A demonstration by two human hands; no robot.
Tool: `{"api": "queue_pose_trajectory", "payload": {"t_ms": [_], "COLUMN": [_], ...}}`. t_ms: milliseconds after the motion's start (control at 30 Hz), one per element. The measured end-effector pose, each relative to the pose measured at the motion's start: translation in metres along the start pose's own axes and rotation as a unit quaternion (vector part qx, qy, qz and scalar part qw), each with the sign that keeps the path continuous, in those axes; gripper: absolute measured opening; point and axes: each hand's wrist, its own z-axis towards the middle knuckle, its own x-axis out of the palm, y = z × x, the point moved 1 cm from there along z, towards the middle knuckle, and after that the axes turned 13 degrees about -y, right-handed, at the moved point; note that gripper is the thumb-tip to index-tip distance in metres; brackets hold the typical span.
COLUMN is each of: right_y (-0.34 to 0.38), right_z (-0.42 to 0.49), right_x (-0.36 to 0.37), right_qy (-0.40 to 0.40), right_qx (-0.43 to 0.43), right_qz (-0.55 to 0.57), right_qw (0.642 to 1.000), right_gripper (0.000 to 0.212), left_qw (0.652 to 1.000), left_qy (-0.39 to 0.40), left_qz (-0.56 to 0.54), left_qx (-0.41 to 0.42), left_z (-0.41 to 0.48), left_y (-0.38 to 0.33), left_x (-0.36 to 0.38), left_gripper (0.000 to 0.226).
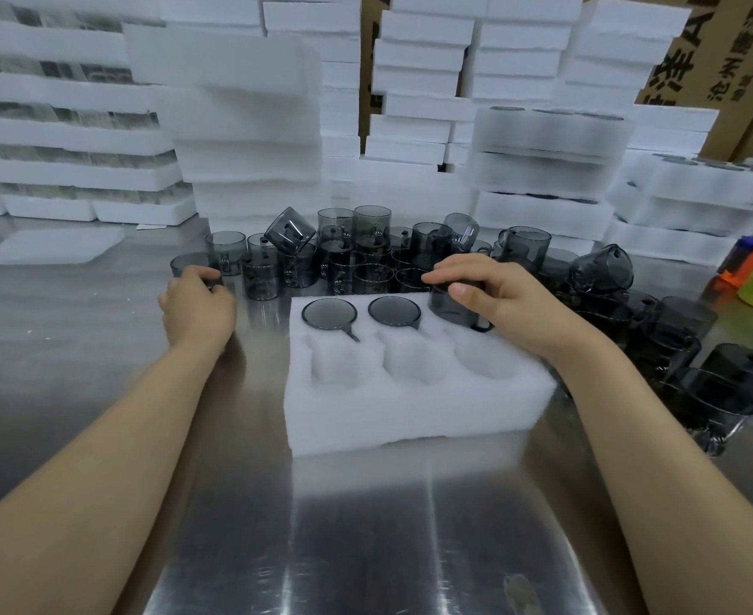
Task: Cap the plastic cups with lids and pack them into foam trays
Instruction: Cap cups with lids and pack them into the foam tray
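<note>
Because the right hand (490, 295) covers the top of the cup (454, 306) it grips, fingers and thumb curled round the rim, I cannot confirm that a lid is on. The risk is seating it uncapped, or tilted so its handle snags the foam. That cup sits partly in the far-right cavity of the foam tray (410, 406). The left hand (199, 304) lies well apart, fingers curled against a loose cup (188, 264); whether it grips cannot be told. Two capped cups (329, 313) fill the far row alongside, and three near cavities stand open. More cups (365, 250) crowd the steel table (365, 526) behind.
</note>
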Motion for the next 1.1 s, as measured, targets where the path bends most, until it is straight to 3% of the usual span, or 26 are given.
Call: {"api": "queue_pose_trajectory", "payload": {"t_ms": [200,333,600,900,1000,1100], "right_y": [0.004,0.0,-0.01,-0.006,-0.003,0.002], "right_z": [-0.001,0.003,0.003,0.001,0.0,0.002], "right_x": [-0.001,-0.011,-0.008,-0.009,-0.009,-0.003], "right_qy": [0.004,0.014,0.067,0.068,0.067,-0.011], "right_qx": [-0.008,0.013,0.155,0.202,0.187,0.059], "right_qz": [0.009,-0.052,-0.054,-0.048,-0.067,-0.109], "right_qw": [1.0,0.998,0.984,0.976,0.978,0.992], "right_gripper": [0.039,0.031,0.037,0.038,0.039,0.043], "left_qw": [1.0,1.0,0.999,0.988,0.988,0.965], "left_qy": [-0.001,0.0,0.0,-0.066,-0.1,-0.121], "left_qz": [-0.017,-0.017,-0.03,-0.118,-0.12,-0.133], "left_qx": [-0.008,-0.006,-0.013,-0.068,0.001,0.191], "left_z": [-0.001,-0.001,-0.001,-0.002,-0.006,-0.014], "left_y": [0.0,-0.001,0.0,-0.007,-0.015,-0.036], "left_x": [0.001,0.001,0.002,-0.004,-0.012,-0.024], "left_gripper": [0.034,0.033,0.033,0.031,0.025,0.018]}}
